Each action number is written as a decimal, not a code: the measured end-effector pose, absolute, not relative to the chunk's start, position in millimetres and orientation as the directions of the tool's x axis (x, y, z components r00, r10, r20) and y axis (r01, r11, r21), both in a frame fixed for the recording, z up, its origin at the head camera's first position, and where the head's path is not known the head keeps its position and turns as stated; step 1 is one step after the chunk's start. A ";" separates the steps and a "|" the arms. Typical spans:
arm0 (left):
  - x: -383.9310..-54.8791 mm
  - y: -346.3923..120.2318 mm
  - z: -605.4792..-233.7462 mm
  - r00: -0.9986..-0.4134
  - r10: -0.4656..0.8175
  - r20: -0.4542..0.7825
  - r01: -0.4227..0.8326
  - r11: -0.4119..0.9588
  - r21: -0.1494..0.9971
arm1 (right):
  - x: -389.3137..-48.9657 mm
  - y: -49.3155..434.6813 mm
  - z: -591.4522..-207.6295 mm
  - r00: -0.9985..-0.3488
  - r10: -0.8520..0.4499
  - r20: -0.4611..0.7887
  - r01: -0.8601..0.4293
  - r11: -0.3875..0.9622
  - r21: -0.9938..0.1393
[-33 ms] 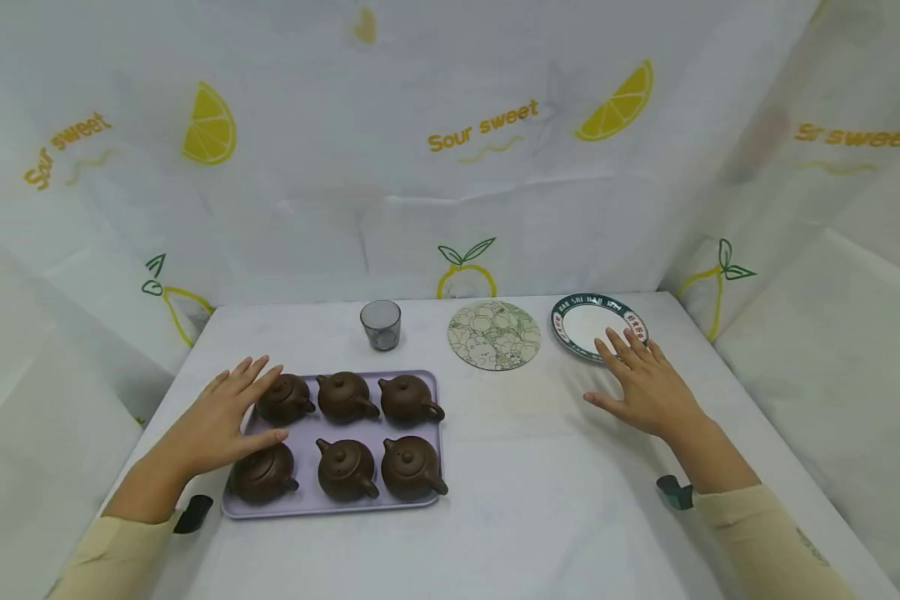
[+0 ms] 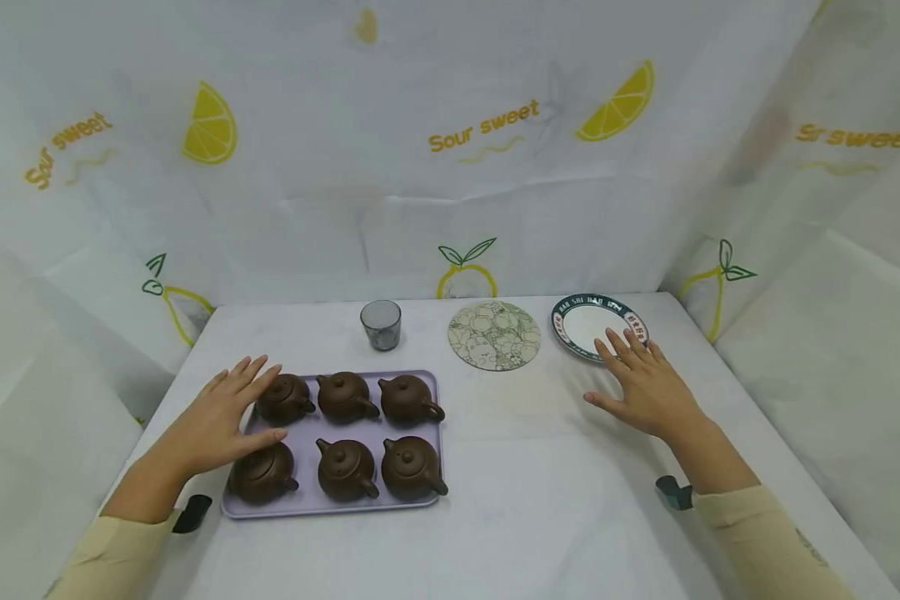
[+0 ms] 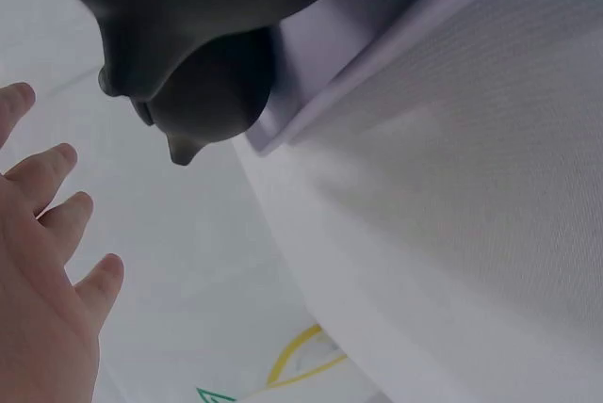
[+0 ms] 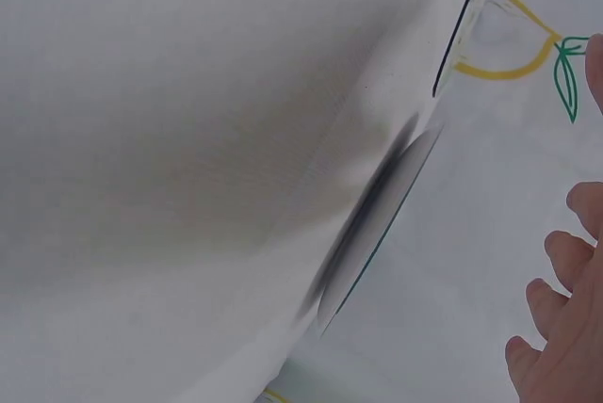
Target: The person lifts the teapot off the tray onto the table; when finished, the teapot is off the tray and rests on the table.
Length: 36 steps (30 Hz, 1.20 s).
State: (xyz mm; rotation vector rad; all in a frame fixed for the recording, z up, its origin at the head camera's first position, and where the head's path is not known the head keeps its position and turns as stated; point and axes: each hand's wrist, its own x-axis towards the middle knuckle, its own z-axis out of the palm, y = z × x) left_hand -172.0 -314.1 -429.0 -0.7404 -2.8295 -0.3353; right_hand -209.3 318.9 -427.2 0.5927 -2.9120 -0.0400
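My left hand (image 2: 221, 417) hovers with spread fingers at the left side of a lilac tray (image 2: 307, 504), overlapping two brown teapots there in the head view. Two rows of three teapots stand on the tray, among them one at the front right (image 2: 410, 468) and one at the back middle (image 2: 343, 396). In the left wrist view, dark teapots (image 3: 212, 88) show beyond the fingertips. My right hand (image 2: 648, 387), fingers apart and holding nothing, is over the table just in front of a white plate (image 2: 588, 321) with a green patterned rim.
A grey glass cup (image 2: 381, 325) stands behind the tray. Between it and the plate lies a round mat (image 2: 495, 336) with a line drawing of plants. White cloth (image 2: 307, 233) printed with lemons hangs behind the white table (image 2: 525, 500) and at its sides.
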 end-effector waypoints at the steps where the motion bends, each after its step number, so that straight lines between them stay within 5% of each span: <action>1: -171.5 -314.5 -428.2 -0.854 0.459 0.243 0.503 0.848 0.168 | -208.6 318.8 -428.3 -0.906 -0.391 0.161 -0.387 0.920 0.056; 6: -170.9 -317.6 -423.0 -0.861 0.451 0.235 0.497 0.843 0.206 | -204.8 317.9 -432.3 -0.904 -0.387 0.181 -0.387 0.921 0.041; 11: -169.6 -332.1 -423.0 -0.927 0.302 0.221 0.368 0.847 0.384 | -206.1 303.2 -428.7 -0.913 -0.365 0.183 -0.374 0.927 -0.019; 17: -164.8 -364.3 -435.6 -0.992 0.100 0.072 0.123 0.760 0.638 | -217.1 256.7 -421.3 -0.942 -0.307 0.136 -0.334 0.901 -0.278; 25: -174.5 -379.1 -460.3 -0.935 0.231 -0.268 -0.142 0.450 0.882 | -210.0 195.9 -431.5 -0.947 -0.296 0.121 -0.306 0.728 -0.613; 31: -182.8 -372.8 -472.6 -0.943 0.251 -0.218 -0.135 0.311 0.941 | -210.2 150.8 -440.2 -0.936 -0.346 0.067 -0.265 0.567 -0.779; 36: -175.8 -373.5 -482.3 -0.942 0.311 -0.129 -0.019 0.331 0.943 | -215.6 116.6 -449.6 -0.922 -0.387 0.005 -0.214 0.499 -0.840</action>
